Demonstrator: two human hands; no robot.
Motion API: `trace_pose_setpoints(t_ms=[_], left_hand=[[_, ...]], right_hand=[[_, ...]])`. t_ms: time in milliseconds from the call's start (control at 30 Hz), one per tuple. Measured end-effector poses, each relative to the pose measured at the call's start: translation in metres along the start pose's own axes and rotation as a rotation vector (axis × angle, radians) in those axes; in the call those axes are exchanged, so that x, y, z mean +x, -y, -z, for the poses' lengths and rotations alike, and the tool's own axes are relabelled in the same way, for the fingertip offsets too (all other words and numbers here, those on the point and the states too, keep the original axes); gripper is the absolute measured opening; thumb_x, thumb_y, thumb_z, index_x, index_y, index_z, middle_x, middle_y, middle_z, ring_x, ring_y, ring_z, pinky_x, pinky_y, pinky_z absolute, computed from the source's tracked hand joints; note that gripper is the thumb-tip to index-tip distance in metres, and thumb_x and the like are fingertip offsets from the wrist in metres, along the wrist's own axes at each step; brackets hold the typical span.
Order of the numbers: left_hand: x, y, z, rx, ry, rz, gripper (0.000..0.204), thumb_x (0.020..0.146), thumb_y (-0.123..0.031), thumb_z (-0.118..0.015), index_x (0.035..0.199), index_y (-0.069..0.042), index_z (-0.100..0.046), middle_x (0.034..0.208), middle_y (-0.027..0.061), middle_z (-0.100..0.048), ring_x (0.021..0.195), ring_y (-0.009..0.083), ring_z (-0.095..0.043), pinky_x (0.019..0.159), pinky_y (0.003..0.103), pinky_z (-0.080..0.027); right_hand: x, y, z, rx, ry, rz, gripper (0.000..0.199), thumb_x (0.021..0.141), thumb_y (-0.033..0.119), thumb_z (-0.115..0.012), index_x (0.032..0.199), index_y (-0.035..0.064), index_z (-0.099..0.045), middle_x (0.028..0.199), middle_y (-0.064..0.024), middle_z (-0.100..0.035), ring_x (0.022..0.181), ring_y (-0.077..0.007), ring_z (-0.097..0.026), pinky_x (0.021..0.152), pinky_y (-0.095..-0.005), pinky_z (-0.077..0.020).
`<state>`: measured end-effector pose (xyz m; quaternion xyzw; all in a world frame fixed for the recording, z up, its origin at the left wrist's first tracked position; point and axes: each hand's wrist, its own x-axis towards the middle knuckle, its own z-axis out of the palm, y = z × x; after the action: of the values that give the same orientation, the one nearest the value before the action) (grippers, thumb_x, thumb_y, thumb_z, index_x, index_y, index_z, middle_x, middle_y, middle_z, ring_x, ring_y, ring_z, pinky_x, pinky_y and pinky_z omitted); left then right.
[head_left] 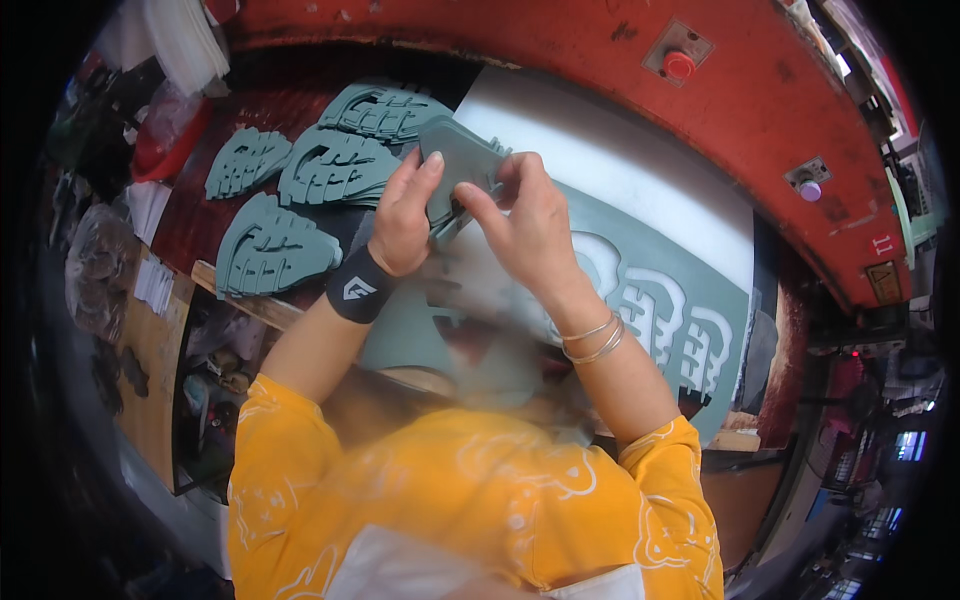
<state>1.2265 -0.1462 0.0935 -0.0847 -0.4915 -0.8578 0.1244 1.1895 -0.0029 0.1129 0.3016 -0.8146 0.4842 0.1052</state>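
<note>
Above the table, my left hand (pixel 405 215) and my right hand (pixel 530 222) grip a small stack of grey-green die-cut pieces (pixel 455 160) from its two sides. Thumbs lie on the near face, and slotted edges show beside the right fingers. A dark band is on my left wrist, bangles on my right. Left of the hands lie several piles of like slotted pieces, among them a far pile (pixel 385 110), a middle pile (pixel 335 168), a small left pile (pixel 247 160) and a near pile (pixel 275 248). A blur hides what lies just below the hands.
A grey-green sheet (pixel 715 290) with cut-out openings lies right of my hands on a white board (pixel 640 150). Behind it runs a red machine beam (pixel 600 50) with a red push button (pixel 679 66). A red container (pixel 165 135) stands at far left, near a wooden ledge (pixel 245 295).
</note>
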Motion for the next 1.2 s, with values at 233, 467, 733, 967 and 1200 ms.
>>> trace_pose_setpoints(t_ms=[233,467,733,967,1200], left_hand=[[0.027,-0.008,-0.009,0.369,0.029,-0.002,0.037,0.096,-0.024,-0.054,0.124,0.000,-0.052,0.109,0.0052,-0.061,0.095,0.0120,-0.058,0.086,0.028,-0.047],[0.095,-0.051,0.054,0.033,-0.127,0.178,0.033,0.097,-0.034,-0.050,0.098,-0.001,-0.057,0.086,0.0089,-0.063,0.076,0.0181,-0.062,0.071,0.032,-0.053],[0.130,-0.177,0.138,0.237,-0.182,0.207,0.040,0.093,-0.041,-0.056,0.101,-0.002,-0.058,0.083,0.0059,-0.066,0.075,0.0179,-0.067,0.066,0.029,-0.058],[0.101,-0.258,0.218,0.598,-0.454,0.032,0.042,0.091,-0.042,-0.059,0.106,-0.003,-0.061,0.090,0.0063,-0.066,0.076,0.0168,-0.065,0.071,0.031,-0.054],[0.081,-0.240,0.304,1.376,-0.737,-0.165,0.045,0.089,-0.039,-0.061,0.110,0.000,-0.061,0.097,0.0114,-0.067,0.084,0.0196,-0.064,0.076,0.034,-0.050]], right_hand=[[0.002,-0.023,0.008,0.015,-0.109,0.164,0.021,0.081,0.016,-0.069,0.085,0.0038,-0.052,0.071,-0.0129,-0.059,0.061,-0.0325,-0.057,0.056,-0.0396,-0.0460],[-0.034,-0.048,0.021,-0.193,0.376,0.127,0.015,0.083,0.017,-0.063,0.082,0.0034,-0.056,0.074,-0.0152,-0.059,0.067,-0.0352,-0.056,0.061,-0.0389,-0.0468],[-0.058,-0.061,0.025,0.003,0.438,0.108,0.020,0.073,0.016,-0.070,0.085,0.0034,-0.060,0.079,-0.0125,-0.058,0.072,-0.0294,-0.057,0.065,-0.0349,-0.0469],[-0.065,-0.064,0.063,-0.017,0.251,-0.076,0.020,0.071,0.005,-0.071,0.087,0.0011,-0.060,0.078,-0.0112,-0.058,0.071,-0.0239,-0.057,0.065,-0.0312,-0.0465],[-0.096,-0.086,0.115,-0.165,0.046,-0.291,0.012,0.076,0.003,-0.063,0.086,-0.0008,-0.058,0.076,-0.0089,-0.056,0.070,-0.0187,-0.053,0.069,-0.0294,-0.0439]])
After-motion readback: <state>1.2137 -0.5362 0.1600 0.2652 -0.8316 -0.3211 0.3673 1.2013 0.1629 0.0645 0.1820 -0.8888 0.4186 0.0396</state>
